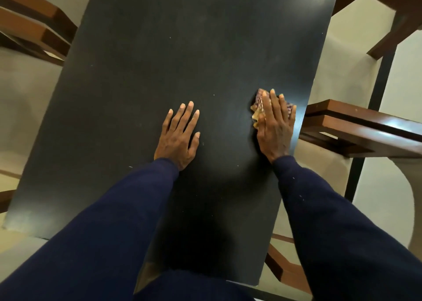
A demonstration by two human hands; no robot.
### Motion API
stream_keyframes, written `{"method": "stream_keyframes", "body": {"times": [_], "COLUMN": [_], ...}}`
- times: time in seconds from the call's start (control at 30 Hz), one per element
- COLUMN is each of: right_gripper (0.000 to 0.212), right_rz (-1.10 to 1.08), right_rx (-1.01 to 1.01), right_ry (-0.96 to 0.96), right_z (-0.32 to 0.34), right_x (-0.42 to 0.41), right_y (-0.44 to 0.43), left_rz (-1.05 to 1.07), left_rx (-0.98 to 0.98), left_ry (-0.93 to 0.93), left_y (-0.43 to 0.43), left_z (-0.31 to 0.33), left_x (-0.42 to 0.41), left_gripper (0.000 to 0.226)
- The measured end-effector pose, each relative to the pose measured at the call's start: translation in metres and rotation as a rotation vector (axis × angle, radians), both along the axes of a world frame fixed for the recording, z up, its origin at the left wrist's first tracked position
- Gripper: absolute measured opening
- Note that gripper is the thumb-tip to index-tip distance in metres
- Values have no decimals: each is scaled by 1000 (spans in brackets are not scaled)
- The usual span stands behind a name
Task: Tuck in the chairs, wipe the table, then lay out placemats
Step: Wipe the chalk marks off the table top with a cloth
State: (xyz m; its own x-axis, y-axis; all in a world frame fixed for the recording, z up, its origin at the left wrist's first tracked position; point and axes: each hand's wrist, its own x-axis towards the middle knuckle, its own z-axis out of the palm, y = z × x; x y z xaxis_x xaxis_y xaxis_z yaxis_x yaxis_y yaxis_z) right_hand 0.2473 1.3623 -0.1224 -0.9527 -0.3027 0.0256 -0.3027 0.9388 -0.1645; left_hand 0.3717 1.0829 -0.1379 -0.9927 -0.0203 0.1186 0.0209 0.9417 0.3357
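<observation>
left grip point(179, 136) spread flat on matte black table point(182, 49) | right grip point(275, 127) flat, pressing crumpled patterned cloth point(257, 112)

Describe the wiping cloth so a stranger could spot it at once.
Start at the black table, then go to its right edge beside the wooden chair. There the right hand presses flat on a crumpled cloth, patterned yellow and purple. It is the only coloured thing on the table; the left hand rests on bare surface.

Home dining area, dark table point(182, 49), wooden chairs point(365, 127) around it
</observation>
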Motion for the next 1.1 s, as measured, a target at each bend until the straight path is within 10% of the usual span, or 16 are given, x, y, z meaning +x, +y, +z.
{"method": "stream_keyframes", "body": {"times": [0.3, 0.63, 1.1], "right_gripper": [67, 59, 69], "right_rz": [634, 98, 814], "right_rx": [13, 2, -11], "right_ry": [11, 41, -64], "right_z": [1, -2, 12], "right_x": [32, -52, 105], "right_y": [-32, -58, -19], "left_rz": [-10, -3, 284], "left_rx": [4, 23, 174], "left_ry": [6, -13, 111], "left_y": [-1, 0, -16], "left_z": [2, 3, 4], "left_x": [0, -1, 23], "left_gripper": [61, 60, 48]}}
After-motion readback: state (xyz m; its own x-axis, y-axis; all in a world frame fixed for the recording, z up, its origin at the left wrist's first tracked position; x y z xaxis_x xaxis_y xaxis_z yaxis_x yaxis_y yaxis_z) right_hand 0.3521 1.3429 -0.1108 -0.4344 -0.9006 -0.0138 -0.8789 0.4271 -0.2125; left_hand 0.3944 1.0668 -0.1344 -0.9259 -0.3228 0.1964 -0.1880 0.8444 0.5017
